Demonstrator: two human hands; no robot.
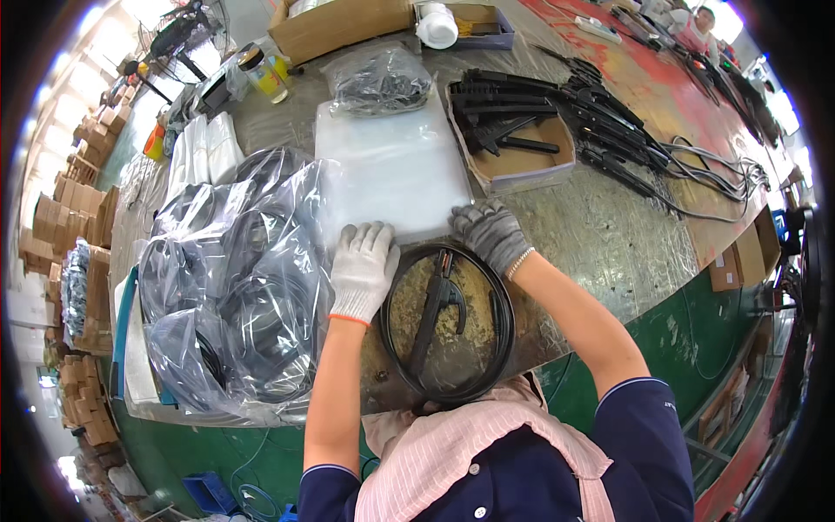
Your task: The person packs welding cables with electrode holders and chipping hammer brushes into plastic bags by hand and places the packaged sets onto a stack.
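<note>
A stack of clear plastic bags lies flat on the table in front of me. My left hand, in a white knit glove, rests with fingers stretched over the near left edge of the stack. At the near right corner, my right hand, in a grey glove, has its fingers bent and pinched on the edge of a bag. Just below both hands lies a coiled black cable, close to the table's front edge. A black welding electrode holder sits inside the coil.
Bagged cable coils are piled at left. A cardboard box holds black electrode holders, with more heaped beside it. Behind the stack are a bag of dark parts and a long carton. A jar stands back left.
</note>
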